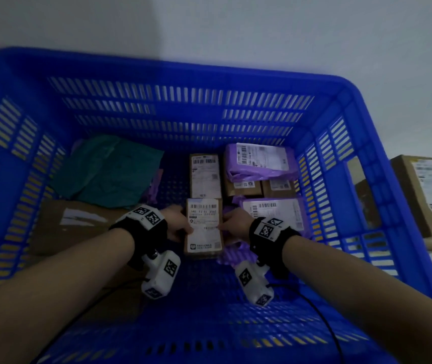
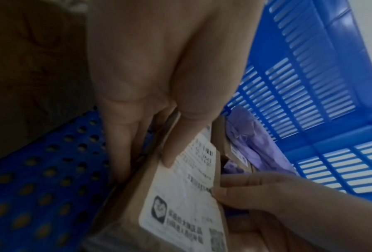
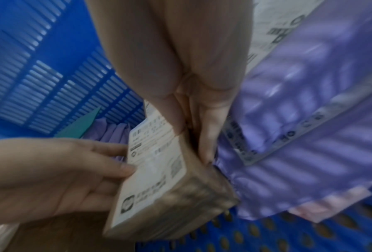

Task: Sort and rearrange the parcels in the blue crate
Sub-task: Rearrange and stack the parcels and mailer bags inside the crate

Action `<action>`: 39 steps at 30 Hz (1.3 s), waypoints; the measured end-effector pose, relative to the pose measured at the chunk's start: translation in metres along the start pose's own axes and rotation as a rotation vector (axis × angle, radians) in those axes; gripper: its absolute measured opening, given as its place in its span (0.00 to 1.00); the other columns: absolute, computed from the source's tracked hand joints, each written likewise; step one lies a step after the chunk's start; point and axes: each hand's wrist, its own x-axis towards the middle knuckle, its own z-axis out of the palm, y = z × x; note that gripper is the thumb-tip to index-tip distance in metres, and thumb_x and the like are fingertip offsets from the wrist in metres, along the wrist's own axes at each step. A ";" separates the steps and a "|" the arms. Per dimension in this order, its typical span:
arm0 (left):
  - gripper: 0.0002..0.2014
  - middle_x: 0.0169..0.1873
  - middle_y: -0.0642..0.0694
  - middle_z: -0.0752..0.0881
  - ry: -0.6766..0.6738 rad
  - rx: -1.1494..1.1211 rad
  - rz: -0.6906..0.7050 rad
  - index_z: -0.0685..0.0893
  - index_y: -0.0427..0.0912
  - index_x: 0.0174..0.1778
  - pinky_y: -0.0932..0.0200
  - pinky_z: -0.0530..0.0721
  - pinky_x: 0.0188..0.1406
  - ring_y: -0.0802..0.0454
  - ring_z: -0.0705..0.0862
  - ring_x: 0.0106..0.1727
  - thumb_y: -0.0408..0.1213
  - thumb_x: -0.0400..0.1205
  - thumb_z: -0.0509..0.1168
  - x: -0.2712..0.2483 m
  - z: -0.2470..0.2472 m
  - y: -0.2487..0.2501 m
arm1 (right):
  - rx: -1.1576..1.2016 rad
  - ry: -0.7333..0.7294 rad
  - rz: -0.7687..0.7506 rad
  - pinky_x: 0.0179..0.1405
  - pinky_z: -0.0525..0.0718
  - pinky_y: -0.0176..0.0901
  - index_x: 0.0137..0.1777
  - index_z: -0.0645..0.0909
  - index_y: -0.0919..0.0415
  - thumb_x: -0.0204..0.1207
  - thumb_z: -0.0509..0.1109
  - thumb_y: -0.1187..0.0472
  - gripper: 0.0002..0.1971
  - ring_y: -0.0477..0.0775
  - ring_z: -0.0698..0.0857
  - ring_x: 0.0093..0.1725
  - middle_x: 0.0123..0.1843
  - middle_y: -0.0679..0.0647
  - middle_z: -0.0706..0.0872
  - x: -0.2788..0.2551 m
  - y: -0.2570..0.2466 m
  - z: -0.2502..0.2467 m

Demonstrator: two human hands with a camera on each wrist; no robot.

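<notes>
Left hand (image 1: 176,223) and right hand (image 1: 234,224) are both gripping a labelled box (image 1: 204,227). It is sitting mid-crate (image 1: 188,74), beside a purple mailer (image 1: 275,214).

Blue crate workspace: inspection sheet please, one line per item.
Surface: perforated floor of the blue crate, partly bare in the middle.
Job's things: small brown box held label up; second labelled box behind it; purple mailers and brown boxes at right; green mailer over a flat carton at left.
Clutter: nothing seen.
Grips: left hand and right hand each hold a long side of the small brown box.
Cables: black leads from the wrist cameras.
Surroundings: pale wall; cardboard box outside at right.
</notes>
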 end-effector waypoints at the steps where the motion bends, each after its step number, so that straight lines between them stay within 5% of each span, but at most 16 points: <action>1: 0.29 0.69 0.37 0.79 0.014 0.005 -0.001 0.68 0.36 0.75 0.41 0.81 0.65 0.37 0.79 0.69 0.21 0.77 0.67 0.002 0.001 0.000 | -0.011 0.000 0.001 0.35 0.91 0.50 0.62 0.79 0.75 0.79 0.65 0.72 0.13 0.59 0.89 0.40 0.58 0.67 0.86 0.001 -0.001 0.000; 3: 0.28 0.70 0.37 0.78 0.040 0.032 0.005 0.70 0.36 0.74 0.42 0.80 0.65 0.37 0.77 0.70 0.20 0.77 0.67 0.004 0.003 0.000 | -0.033 0.011 0.006 0.22 0.88 0.42 0.62 0.79 0.75 0.79 0.65 0.73 0.13 0.56 0.89 0.31 0.57 0.67 0.86 0.001 -0.004 0.003; 4: 0.27 0.70 0.38 0.78 0.060 0.044 0.010 0.72 0.35 0.73 0.41 0.80 0.66 0.37 0.77 0.70 0.20 0.77 0.67 0.006 0.004 -0.001 | -0.040 0.018 0.011 0.23 0.88 0.43 0.62 0.79 0.75 0.79 0.65 0.72 0.13 0.59 0.90 0.35 0.58 0.68 0.86 0.001 -0.004 0.004; 6: 0.26 0.69 0.39 0.79 0.096 0.068 0.019 0.74 0.36 0.70 0.41 0.81 0.65 0.38 0.78 0.69 0.20 0.76 0.68 0.009 0.005 -0.004 | -0.046 0.019 0.003 0.35 0.90 0.52 0.62 0.79 0.75 0.78 0.66 0.72 0.14 0.68 0.89 0.49 0.60 0.70 0.86 0.002 -0.002 0.007; 12: 0.28 0.71 0.38 0.77 0.117 0.163 0.034 0.71 0.39 0.75 0.42 0.80 0.65 0.38 0.76 0.71 0.22 0.79 0.65 0.011 0.002 -0.007 | 0.024 -0.003 0.016 0.53 0.87 0.63 0.59 0.80 0.76 0.75 0.69 0.74 0.13 0.69 0.88 0.54 0.58 0.70 0.86 0.005 0.006 0.016; 16: 0.27 0.74 0.38 0.73 0.040 0.211 0.021 0.68 0.40 0.77 0.39 0.80 0.66 0.37 0.73 0.74 0.22 0.81 0.61 0.011 0.009 -0.004 | -0.066 0.044 0.017 0.53 0.88 0.62 0.55 0.82 0.74 0.73 0.71 0.71 0.11 0.67 0.89 0.53 0.55 0.67 0.88 0.009 0.005 0.013; 20: 0.28 0.73 0.37 0.74 0.031 0.163 0.017 0.68 0.40 0.77 0.37 0.80 0.65 0.36 0.73 0.73 0.24 0.80 0.64 0.005 0.001 0.001 | -0.197 0.064 -0.043 0.55 0.88 0.59 0.57 0.83 0.70 0.71 0.71 0.70 0.14 0.64 0.88 0.55 0.57 0.65 0.88 0.009 0.001 0.013; 24: 0.30 0.73 0.38 0.74 0.125 0.094 0.105 0.64 0.40 0.80 0.48 0.81 0.63 0.40 0.76 0.71 0.28 0.82 0.65 -0.012 -0.017 0.010 | -0.376 0.129 -0.132 0.60 0.86 0.51 0.63 0.80 0.69 0.73 0.68 0.66 0.18 0.60 0.85 0.59 0.62 0.61 0.86 -0.010 -0.023 0.005; 27: 0.23 0.70 0.40 0.78 0.185 0.016 0.243 0.72 0.41 0.75 0.53 0.83 0.58 0.43 0.81 0.65 0.30 0.83 0.64 -0.029 -0.043 0.020 | -0.474 0.221 -0.268 0.56 0.82 0.42 0.68 0.74 0.69 0.75 0.69 0.63 0.22 0.61 0.82 0.63 0.66 0.60 0.82 -0.025 -0.058 -0.003; 32: 0.16 0.55 0.37 0.85 0.432 -0.059 0.455 0.80 0.39 0.66 0.54 0.82 0.48 0.45 0.84 0.53 0.30 0.82 0.65 -0.055 -0.101 0.024 | -0.176 0.134 -0.406 0.62 0.81 0.47 0.79 0.63 0.67 0.75 0.73 0.61 0.35 0.61 0.81 0.64 0.69 0.63 0.78 -0.030 -0.117 0.012; 34: 0.16 0.62 0.35 0.84 0.527 0.021 0.469 0.81 0.39 0.66 0.56 0.78 0.47 0.42 0.84 0.55 0.31 0.82 0.65 -0.060 -0.121 0.017 | -0.081 0.116 -0.405 0.64 0.83 0.54 0.80 0.61 0.67 0.75 0.74 0.61 0.37 0.61 0.82 0.62 0.65 0.63 0.79 -0.027 -0.132 0.028; 37: 0.19 0.69 0.38 0.80 0.583 0.191 0.445 0.78 0.40 0.71 0.59 0.78 0.51 0.45 0.83 0.59 0.30 0.82 0.63 -0.061 -0.140 0.003 | -0.001 0.120 -0.375 0.65 0.82 0.56 0.80 0.60 0.67 0.74 0.75 0.60 0.39 0.63 0.78 0.69 0.75 0.64 0.73 -0.016 -0.143 0.052; 39: 0.21 0.71 0.38 0.79 0.583 0.271 0.413 0.76 0.44 0.73 0.65 0.76 0.39 0.57 0.80 0.41 0.30 0.83 0.61 -0.055 -0.145 -0.007 | 0.015 0.074 -0.330 0.67 0.81 0.55 0.81 0.59 0.68 0.75 0.74 0.60 0.38 0.64 0.77 0.71 0.78 0.63 0.70 -0.010 -0.144 0.066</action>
